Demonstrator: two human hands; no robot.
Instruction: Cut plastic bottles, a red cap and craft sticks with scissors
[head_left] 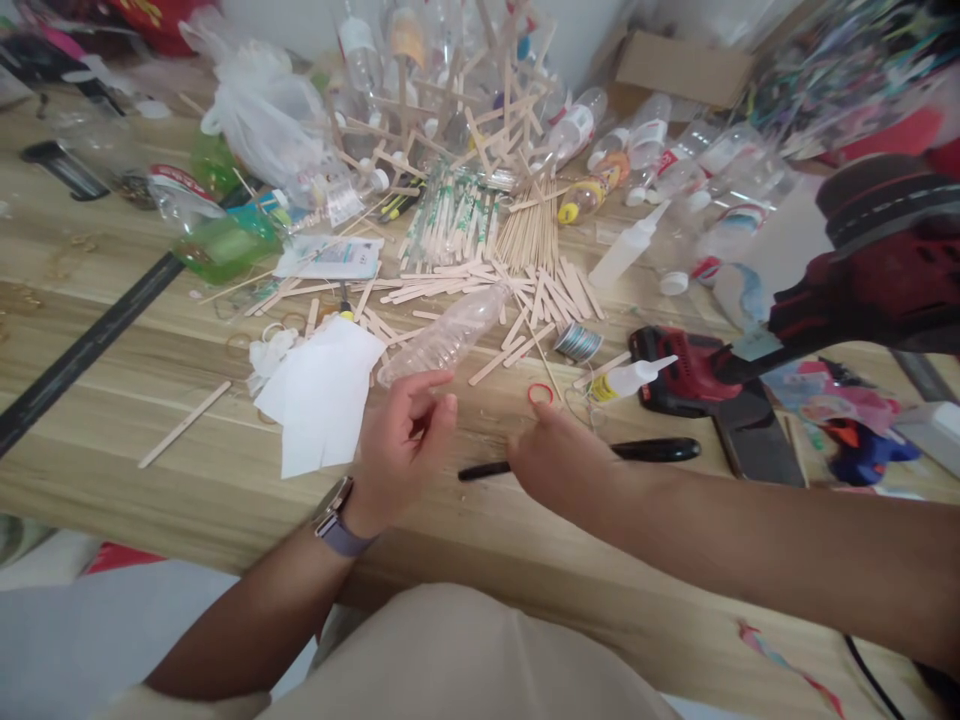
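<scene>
The left hand (405,440) hangs just above the table (150,400), fingers curled loosely with thumb and forefinger near each other — whether they pinch something small I cannot tell. The right hand (559,460) lies knuckles up, its forefinger stretched toward a red rubber band (540,393) that lies flat just beyond the fingertip, touching it or nearly so; this hand grasps nothing. The band sits on the far side of the right hand and to the right of the left hand, so the right hand is plainly the nearer. Just beyond the left hand a clear bottle (446,335) lies on its side, long axis running from near-left to far-right, neck end hidden among craft sticks (480,285). White paper (322,395) lies left of the left hand. A black pen (600,455) runs left to right under the right hand — a glue bottle (630,377) lies right of the band.
</scene>
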